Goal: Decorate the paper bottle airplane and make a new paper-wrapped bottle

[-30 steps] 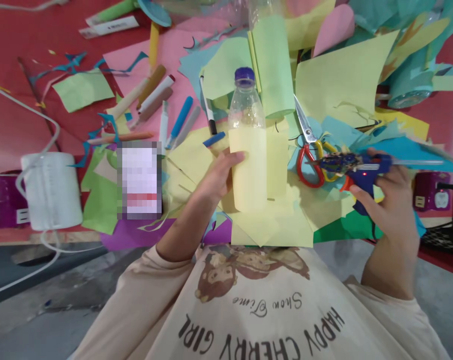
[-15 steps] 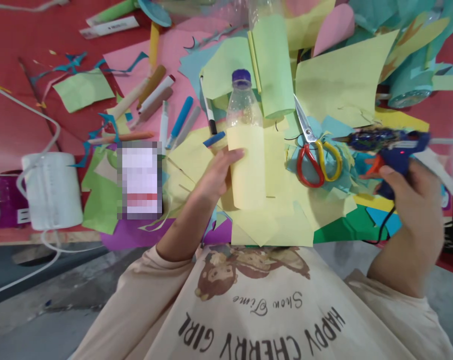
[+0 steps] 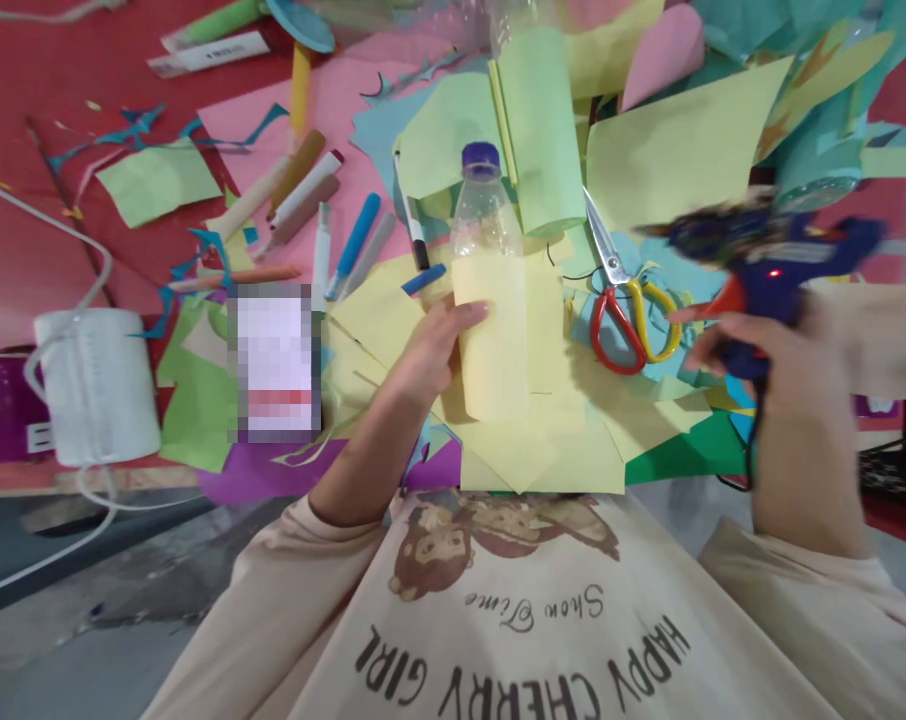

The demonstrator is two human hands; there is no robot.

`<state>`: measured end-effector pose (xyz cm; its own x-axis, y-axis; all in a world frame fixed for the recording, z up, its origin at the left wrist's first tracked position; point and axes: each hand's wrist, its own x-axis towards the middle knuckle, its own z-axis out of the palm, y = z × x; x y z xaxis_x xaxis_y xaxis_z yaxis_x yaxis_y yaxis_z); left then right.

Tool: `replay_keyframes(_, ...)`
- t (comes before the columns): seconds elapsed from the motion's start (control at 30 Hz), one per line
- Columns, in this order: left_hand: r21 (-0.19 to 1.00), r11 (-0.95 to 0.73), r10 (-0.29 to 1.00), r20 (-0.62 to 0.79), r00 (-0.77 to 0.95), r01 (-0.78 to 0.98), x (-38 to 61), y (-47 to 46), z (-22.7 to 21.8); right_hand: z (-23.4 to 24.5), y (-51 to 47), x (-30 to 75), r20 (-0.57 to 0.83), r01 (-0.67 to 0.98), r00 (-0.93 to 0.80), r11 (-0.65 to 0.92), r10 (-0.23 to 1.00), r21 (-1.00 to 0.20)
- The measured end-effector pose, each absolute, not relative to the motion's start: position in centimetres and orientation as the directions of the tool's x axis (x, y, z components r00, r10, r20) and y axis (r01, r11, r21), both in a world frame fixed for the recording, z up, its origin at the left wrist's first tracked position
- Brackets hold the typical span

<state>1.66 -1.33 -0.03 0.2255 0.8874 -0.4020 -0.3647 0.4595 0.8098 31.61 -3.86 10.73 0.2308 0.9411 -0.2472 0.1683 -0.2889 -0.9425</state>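
A clear plastic bottle [image 3: 492, 335] with a purple cap is wrapped in pale yellow paper round its lower part. It lies on yellow sheets in front of me. My left hand [image 3: 442, 345] grips its left side, thumb on top of the paper. At the right, my right hand [image 3: 779, 350] holds a dark blue hot glue gun [image 3: 779, 265] by its handle. The gun has an orange trigger and a lit red light, and its nozzle points left; it is smeared by motion. Scissors [image 3: 622, 290] with one red and one yellow handle lie between the bottle and the gun.
A bottle wrapped in green paper [image 3: 541, 130] lies behind. Several markers [image 3: 355, 235] are scattered left of centre, near a blurred-out phone-like screen [image 3: 274, 360]. A white cylinder [image 3: 97, 385] with a cable stands far left. A blurred pale shape [image 3: 892, 335] reaches in at right.
My right hand has moved left and slightly up with the glue gun. A pale blurred shape has come in behind it at the right. My left hand still holds the bottle in place.
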Motion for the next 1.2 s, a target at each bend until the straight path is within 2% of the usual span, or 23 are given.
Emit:
replay_keyframes(0.07,0.81,0.455,0.889,-0.397,0.227,-0.369,1.6,-1.4,0.1,9.0,-3.4,29.6,-0.335,0.065,0.063,-0.339,0.94,-0.939)
replay_keyframes(0.13,0.813,0.453,0.89,-0.393,0.229,-0.367,1.6,-1.5,0.3,7.6,-2.9,28.7,-0.384,-0.002,-0.029,-0.384,0.923,-0.923)
replay_keyframes(0.33,0.836,0.431,0.902,-0.386,0.194,-0.339,1.6,-1.5,0.6,5.6,-0.9,28.7,-0.292,-0.063,-0.178,-0.307,0.94,-0.949)
replay_keyframes(0.6,0.864,0.378,0.925,-0.337,0.177,-0.332,1.6,-1.6,0.6,4.3,-1.0,28.3,-0.305,-0.055,-0.183,-0.32,0.934,-0.946)
replay_keyframes(0.8,0.884,0.363,0.925,-0.304,0.229,-0.293,1.3,-1.4,0.0,3.9,-1.0,28.2,-0.274,-0.094,-0.202,-0.297,0.94,-0.95)
replay_keyframes(1.2,0.905,0.317,0.943,-0.268,0.199,-0.285,1.4,-1.4,-0.1,3.4,-1.0,28.4,-0.257,-0.034,-0.226,-0.271,0.939,-0.962)
